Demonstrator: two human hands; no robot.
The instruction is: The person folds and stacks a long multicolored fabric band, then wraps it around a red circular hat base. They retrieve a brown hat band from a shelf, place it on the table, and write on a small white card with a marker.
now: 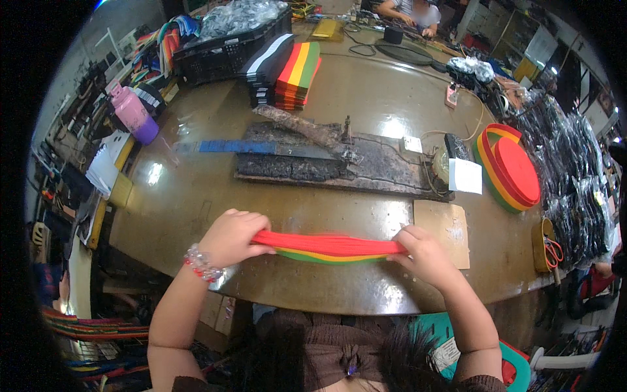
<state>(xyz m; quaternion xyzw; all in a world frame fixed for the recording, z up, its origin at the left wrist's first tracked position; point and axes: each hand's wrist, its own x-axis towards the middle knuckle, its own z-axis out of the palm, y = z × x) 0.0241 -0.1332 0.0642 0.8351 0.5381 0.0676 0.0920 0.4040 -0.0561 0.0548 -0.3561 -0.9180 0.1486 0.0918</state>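
Observation:
A bundle of striped webbing strips [330, 247], red with yellow and green edges, is stretched level between my hands just above the table's near side. My left hand [236, 236], with a beaded bracelet at the wrist, closes round its left end. Round the right end, the fingers of my right hand [421, 253] are closed too. Beyond the bundle lies a dark, worn board with a metal cutting jig [349, 157] and a blue marked strip [238, 146] reaching left. A brown cardboard piece [444, 228] lies beside my right hand.
A large roll of striped webbing [513, 166] stands at the right, near plastic-wrapped black goods [575, 176]. Stacked cut strips [297, 75] lie at the back beside a black crate [225, 52]. A pink-purple bottle [134, 114] stands left. Another person [411, 16] sits at the far end.

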